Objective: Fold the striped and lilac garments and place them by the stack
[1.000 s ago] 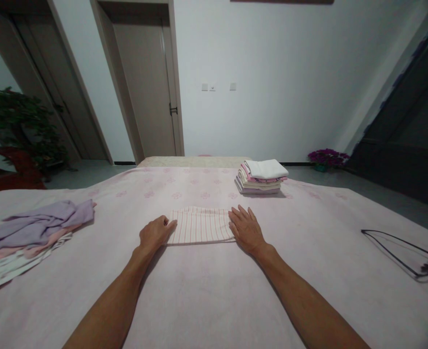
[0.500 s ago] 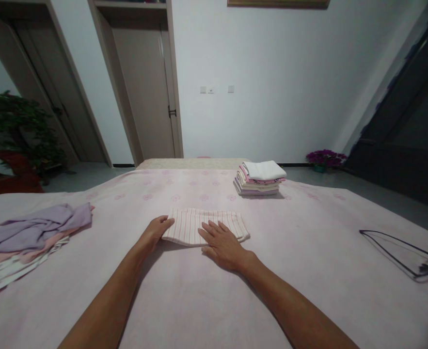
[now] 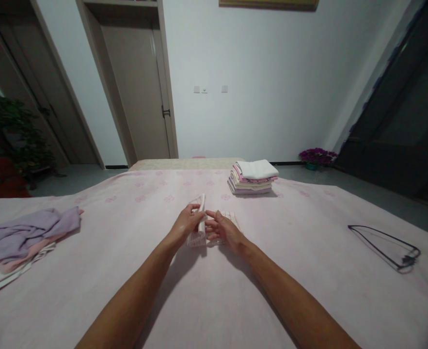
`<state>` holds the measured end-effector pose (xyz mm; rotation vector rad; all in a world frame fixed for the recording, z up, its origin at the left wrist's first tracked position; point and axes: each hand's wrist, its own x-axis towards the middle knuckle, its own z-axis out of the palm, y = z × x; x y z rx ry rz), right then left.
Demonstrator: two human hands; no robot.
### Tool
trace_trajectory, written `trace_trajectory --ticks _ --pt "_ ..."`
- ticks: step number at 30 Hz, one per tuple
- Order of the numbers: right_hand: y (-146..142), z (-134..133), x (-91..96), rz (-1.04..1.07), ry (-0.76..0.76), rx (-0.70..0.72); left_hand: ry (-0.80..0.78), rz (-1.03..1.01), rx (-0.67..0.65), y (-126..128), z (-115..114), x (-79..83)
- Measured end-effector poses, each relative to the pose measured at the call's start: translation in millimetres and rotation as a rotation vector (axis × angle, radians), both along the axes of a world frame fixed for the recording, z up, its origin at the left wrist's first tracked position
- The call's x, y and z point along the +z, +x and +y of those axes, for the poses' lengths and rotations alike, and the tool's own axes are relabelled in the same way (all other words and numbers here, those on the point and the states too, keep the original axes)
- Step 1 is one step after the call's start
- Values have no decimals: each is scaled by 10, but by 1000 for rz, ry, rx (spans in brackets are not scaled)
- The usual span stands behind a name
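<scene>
A striped pink-and-white cloth (image 3: 200, 218) lies folded on the pink bed sheet (image 3: 214, 291) in front of me. My left hand (image 3: 185, 224) grips its left half and holds it raised on edge, turned over toward the right. My right hand (image 3: 224, 229) lies on the right half of the cloth, fingers curled near the raised flap. Most of the cloth is hidden under my two hands.
A neat stack of folded clothes (image 3: 252, 177) stands farther back to the right. A loose heap of purple, pink and white garments (image 3: 21, 240) lies at the left. A black wire hanger (image 3: 384, 247) rests at the right. Doors, a plant and flowers stand beyond.
My left hand has lifted the cloth's left side and swung it rightward. My right hand slid left onto the cloth's middle. The cloth looks narrower now.
</scene>
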<state>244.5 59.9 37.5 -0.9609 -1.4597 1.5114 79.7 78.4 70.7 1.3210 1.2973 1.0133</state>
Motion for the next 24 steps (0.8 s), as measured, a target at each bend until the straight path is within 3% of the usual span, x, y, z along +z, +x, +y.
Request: trace_trajectory --ticks 5,9,13,16,20,24 --pt "44 -15 55 -40 -46 -113 -44 -45 -105 240 51 -55" --pt "137 40 68 -92 -37 -188 64 10 -18 196 82 -126" --pt "295 111 120 -145 -67 -177 395 350 111 135 86 -254" --pt "412 147 151 -217 -34 -175 597 620 54 177 90 -416" --pt "559 200 149 -285 -9 -169 683 799 -57 299 100 -652" --pt "719 272 106 -370 4 -141 700 882 -121 402 70 -749"
